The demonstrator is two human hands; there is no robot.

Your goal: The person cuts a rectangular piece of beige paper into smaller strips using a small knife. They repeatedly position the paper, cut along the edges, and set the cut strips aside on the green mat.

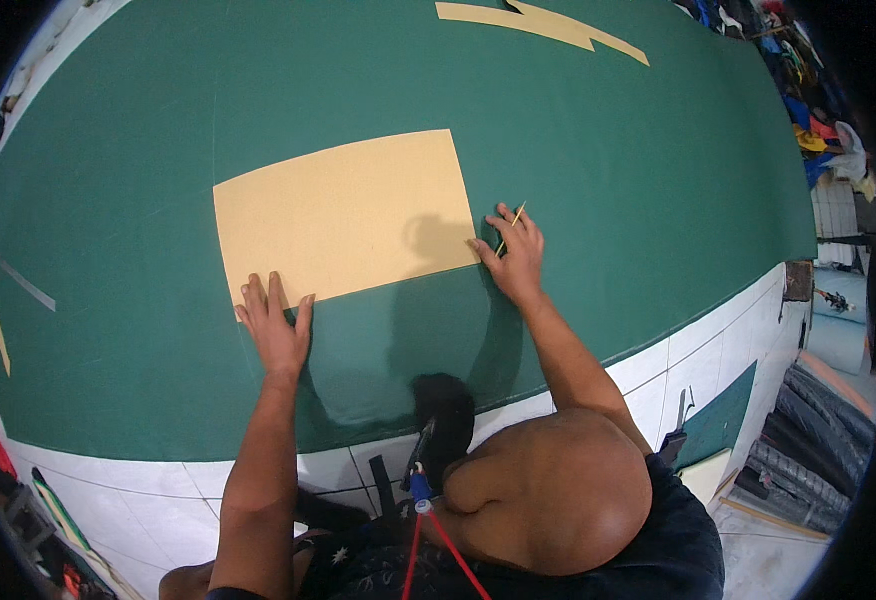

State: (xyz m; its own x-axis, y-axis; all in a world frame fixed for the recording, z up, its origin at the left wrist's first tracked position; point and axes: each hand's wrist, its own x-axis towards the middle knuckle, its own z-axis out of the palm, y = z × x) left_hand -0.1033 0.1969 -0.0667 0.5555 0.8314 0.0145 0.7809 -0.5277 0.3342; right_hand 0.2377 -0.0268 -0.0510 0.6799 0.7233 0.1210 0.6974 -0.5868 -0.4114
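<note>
The left fingers (276, 290) hide part of the tan sheet (343, 210).

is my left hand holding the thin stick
No, the thin stick is in your right hand; your left hand touches the tan sheet.

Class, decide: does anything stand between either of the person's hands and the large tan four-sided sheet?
Nothing visible does. The left hand touches the large tan four-sided sheet near its lower left corner; the right hand touches near the lower right, holding a thin yellow stick outside the sheet's edge.
</note>
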